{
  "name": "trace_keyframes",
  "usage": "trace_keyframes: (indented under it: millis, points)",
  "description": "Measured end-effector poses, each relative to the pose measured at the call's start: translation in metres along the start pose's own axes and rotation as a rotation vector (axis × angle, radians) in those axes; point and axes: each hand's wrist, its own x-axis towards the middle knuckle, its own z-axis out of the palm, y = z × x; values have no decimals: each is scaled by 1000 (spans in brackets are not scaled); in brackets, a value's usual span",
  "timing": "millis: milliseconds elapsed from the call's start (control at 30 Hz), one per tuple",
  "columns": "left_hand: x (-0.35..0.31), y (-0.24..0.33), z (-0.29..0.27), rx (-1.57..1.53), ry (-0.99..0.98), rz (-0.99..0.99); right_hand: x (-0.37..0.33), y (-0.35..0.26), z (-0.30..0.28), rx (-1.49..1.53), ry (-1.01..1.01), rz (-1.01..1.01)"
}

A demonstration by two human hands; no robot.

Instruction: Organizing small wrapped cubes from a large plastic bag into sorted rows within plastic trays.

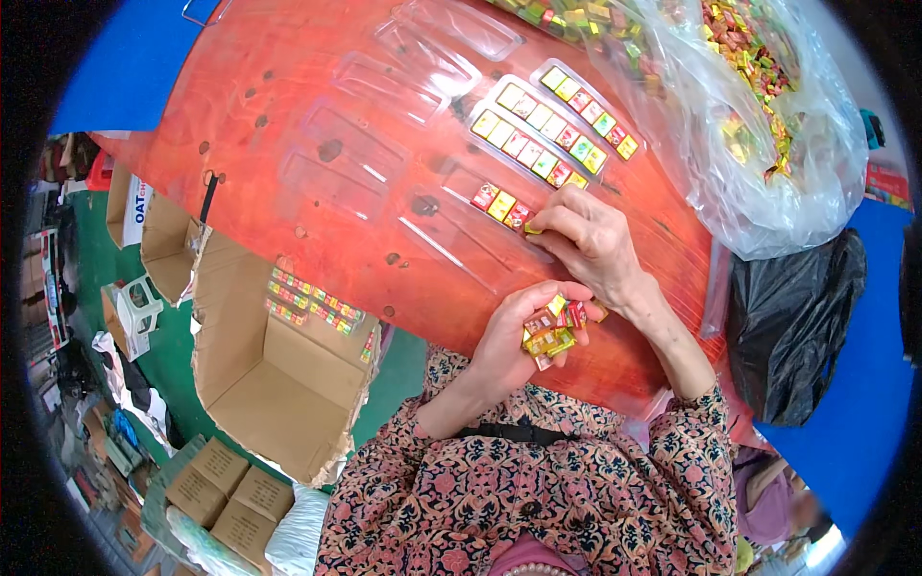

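My left hand (509,331) is cupped, palm up, around a small heap of wrapped candies (549,338) in yellow, red and brown. Just above it, my right hand (595,248) pinches one yellow wrapped candy (531,228) between thumb and fingers. That candy is at the end of a short row of red and yellow candies (500,204) in a long see-through plastic tray (461,182). Beyond my right hand, more trays hold rows of candies (540,117) in yellow, white, red and green. My fingers partly hide the tray's right part.
Several see-through plastic trays (346,144) lie on the red table (288,206). At the far right, a large plastic bag (691,163) holds many loose candies, above a black bag (797,326). A cardboard box (279,384) with packed rows inside stands at the table's left edge.
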Motion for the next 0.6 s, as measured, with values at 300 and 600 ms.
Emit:
trace_keyframes:
  millis: [300,600]
  points:
    - [0,1,-1,7,-7,7,-3,0,-4,-30,-45,-114]
    - [2,0,-5,-15,-49,-9,-7,7,5,-165,-34,-218]
